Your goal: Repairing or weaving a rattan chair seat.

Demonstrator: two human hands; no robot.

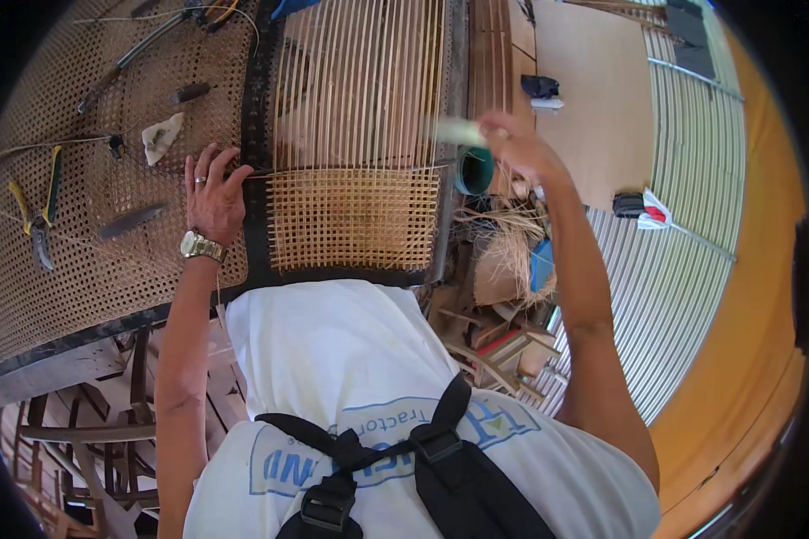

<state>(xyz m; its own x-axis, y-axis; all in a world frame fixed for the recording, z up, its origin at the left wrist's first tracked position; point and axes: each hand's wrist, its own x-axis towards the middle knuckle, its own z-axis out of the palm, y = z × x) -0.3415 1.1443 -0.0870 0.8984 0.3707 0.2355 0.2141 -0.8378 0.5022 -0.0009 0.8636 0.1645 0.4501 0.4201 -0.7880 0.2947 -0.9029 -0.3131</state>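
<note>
The left hand (pixel 214 193) lies flat and spread on the dark frame (pixel 259 135) of a chair seat, fingertips pinning the near end of a cane strand (pixel 351 170) that runs straight across the seat toward three o'clock. That strand lies just above the finished woven cane panel (pixel 351 220), crossing the upright, unwoven cane strands (pixel 360 81) that fill the seat's twelve o'clock half. The right hand (pixel 517 144) is out past the seat's far edge, up toward two o'clock from the panel, closed around something pale and blurred, probably the strand's free end, though the blur leaves that unsure. So the strand's long axis runs left to right between the two hands, the left being the nearer to the weave. Just below the right hand stands a teal cup (pixel 475 171), with a loose bundle of raw cane (pixel 503 238) beneath it. At nine o'clock from the left hand, on a finished caned seat (pixel 90 260), lie yellow-handled pliers (pixel 38 211), a dark awl (pixel 133 220) and a scrap of pale cloth (pixel 162 136).
</note>
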